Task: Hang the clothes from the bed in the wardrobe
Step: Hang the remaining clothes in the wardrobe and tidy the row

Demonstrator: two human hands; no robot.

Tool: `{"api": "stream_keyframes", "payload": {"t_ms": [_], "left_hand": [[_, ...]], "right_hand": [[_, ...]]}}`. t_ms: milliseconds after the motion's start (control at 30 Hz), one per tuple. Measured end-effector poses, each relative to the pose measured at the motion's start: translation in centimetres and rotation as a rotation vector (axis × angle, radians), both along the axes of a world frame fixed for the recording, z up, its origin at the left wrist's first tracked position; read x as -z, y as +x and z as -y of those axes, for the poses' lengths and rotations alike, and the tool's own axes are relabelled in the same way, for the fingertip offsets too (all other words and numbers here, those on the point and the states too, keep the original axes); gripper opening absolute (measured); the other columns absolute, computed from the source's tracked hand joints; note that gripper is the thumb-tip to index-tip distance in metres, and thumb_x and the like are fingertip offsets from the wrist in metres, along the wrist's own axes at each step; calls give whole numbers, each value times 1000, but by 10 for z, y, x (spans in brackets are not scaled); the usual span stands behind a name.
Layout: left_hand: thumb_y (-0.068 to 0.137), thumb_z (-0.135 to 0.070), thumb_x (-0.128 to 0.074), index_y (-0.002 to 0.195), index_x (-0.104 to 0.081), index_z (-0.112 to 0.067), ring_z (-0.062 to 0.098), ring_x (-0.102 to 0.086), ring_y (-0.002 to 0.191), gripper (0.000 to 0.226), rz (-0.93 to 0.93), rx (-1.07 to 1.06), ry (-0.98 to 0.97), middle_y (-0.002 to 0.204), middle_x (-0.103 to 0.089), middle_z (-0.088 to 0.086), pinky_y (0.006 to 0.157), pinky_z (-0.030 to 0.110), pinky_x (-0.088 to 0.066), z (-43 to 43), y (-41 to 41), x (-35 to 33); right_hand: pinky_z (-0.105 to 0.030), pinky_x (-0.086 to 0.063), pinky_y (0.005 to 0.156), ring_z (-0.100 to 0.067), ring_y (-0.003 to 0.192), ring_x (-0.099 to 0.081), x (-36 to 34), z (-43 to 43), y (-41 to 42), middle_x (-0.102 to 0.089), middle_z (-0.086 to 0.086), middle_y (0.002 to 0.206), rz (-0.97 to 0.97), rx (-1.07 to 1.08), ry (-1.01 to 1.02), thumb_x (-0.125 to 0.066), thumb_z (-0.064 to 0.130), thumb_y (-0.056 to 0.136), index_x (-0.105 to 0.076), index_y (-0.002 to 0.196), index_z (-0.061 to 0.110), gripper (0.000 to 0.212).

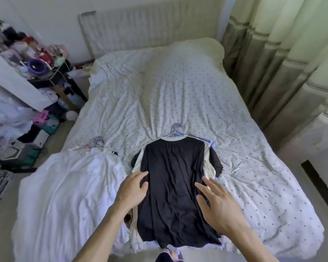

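A black T-shirt (174, 176) lies flat on top of a stack of clothes at the near edge of the bed (178, 87), with its collar towards the far end and its hem reaching the near edge. Under it a cream garment (209, 159) shows along both sides, and more dark and pale lilac fabric pokes out on the right. The hook of a pale hanger (175, 129) sticks out beyond the collar onto the dotted white duvet (244, 167).

The person's left hand (133, 188) rests at the left edge of the T-shirt, fingers loosely extended and touching the cloth, gripping nothing. The right hand (219, 205) is over the shirt's right side with fingers straight and spread; whether it touches the fabric cannot be told. The two hands are apart, one on each side of the shirt.

Just left of the stack lies a rumpled white garment (74, 186), with a few thin hangers (96, 143) at its far end. A white radiator (150, 29) stands behind the bed, pale curtains (282, 53) hang on the right, and a cluttered dark shelf unit (45, 72) stands on the left.
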State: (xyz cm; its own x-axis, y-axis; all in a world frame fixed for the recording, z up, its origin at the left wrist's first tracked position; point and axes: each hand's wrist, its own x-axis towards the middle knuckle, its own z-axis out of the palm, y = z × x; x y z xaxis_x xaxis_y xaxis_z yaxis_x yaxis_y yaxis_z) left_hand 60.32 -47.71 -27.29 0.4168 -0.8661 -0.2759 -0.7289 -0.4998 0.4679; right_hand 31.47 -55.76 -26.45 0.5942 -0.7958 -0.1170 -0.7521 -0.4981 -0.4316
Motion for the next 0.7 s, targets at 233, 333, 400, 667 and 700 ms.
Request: {"api": "stream_keyframes", "payload": {"t_ms": [233,333,400,667,700], "left_hand": [[101,-28,-47,147,-45,-24,13,-39,140,47,18,6,75,152,-43,-6,116,31,-31,69,60,44],[100,-29,-46,148,-44,-25,14,-39,140,48,4,36,154,152,-43,-5,115,34,-33,118,92,80],[100,-29,-46,147,-44,-25,15,-40,139,47,-11,48,206,151,-43,-5,115,35,-34,154,112,109],[100,-33,-46,154,-29,-22,26,-35,141,59,8,39,409,160,-23,8,114,38,-33,283,162,246],[99,-32,-48,154,-30,-20,28,-37,139,59,42,25,377,158,-24,10,112,39,-35,296,167,260]], "right_hand": [[-36,-45,104,-19,135,-50,41,70,67,-62,7,135,-138,-41,46,-33,50,93,-64,129,32,51],[-36,-31,116,-17,146,-33,76,112,100,-51,8,148,-193,-39,123,-18,56,91,-53,141,33,65],[-33,-21,120,-14,151,-21,104,140,120,-39,9,156,-236,-33,181,-6,59,87,-43,149,33,77],[-36,-11,123,-18,154,0,232,230,171,-10,3,167,-441,-4,381,-26,49,104,-19,158,33,57],[-39,-11,124,-20,154,2,250,233,172,-6,1,167,-474,-7,402,-26,51,103,-16,158,34,58]]}}
